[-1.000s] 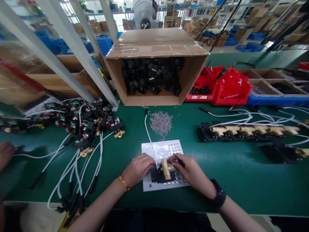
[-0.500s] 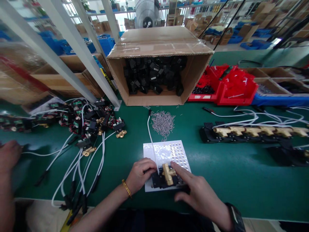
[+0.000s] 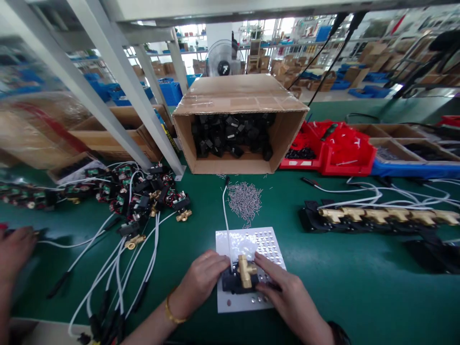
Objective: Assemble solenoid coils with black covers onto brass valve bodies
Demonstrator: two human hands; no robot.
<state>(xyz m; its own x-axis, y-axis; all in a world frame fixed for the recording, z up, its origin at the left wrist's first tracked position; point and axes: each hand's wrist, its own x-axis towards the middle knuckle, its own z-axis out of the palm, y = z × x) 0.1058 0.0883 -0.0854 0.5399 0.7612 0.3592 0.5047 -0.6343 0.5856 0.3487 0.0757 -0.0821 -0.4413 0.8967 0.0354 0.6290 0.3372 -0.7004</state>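
A brass tee valve (image 3: 246, 274) sits on top of a black housing (image 3: 232, 283), with a white cable (image 3: 226, 215) running away from its left side. The unit rests on a white sheet (image 3: 237, 306) bearing rows of small shiny round pieces. My left hand (image 3: 203, 278) has its fingers closed against the housing's left end. At the other end my right hand (image 3: 287, 290) grips the housing between thumb and fingers. Fingertips partly hide both ends of the housing. Beyond the sheet lies a heap of small metal screws or pins (image 3: 245, 201).
A cardboard box (image 3: 240, 96) of black parts stands behind the heap. Open valve assemblies with cables (image 3: 143, 201) crowd the left, near another person's hand (image 3: 16, 249). Several finished-looking brass-and-black units (image 3: 377, 218) line the right. Red bins (image 3: 347, 165) stand behind them.
The camera view has tilted up, so the scene sits lower. My right thumb has closed in onto the housing. The housing has shifted slightly left on the sheet.
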